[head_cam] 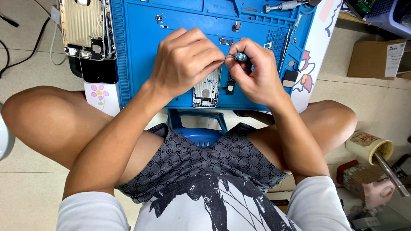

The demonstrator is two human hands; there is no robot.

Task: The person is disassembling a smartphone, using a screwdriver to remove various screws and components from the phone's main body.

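Note:
An opened phone housing [206, 90] lies on a blue repair mat [141, 51] in front of me. My left hand [186, 62] hovers over its upper end with fingers curled, fingertips meeting my right hand; whether it pinches something is hidden. My right hand [252, 72] grips a small screwdriver with a blue handle [240, 56], held sideways just above the housing. Small metal parts [226, 41] and a loose bracket [236, 27] lie on the mat beyond my hands.
A second stripped phone frame [85, 28] rests on a dark phone at the mat's left edge. A larger screwdriver [282, 6] lies at the far edge. A cardboard box [376, 57] and a tin [370, 147] stand on the floor right. A blue stool [199, 128] sits between my knees.

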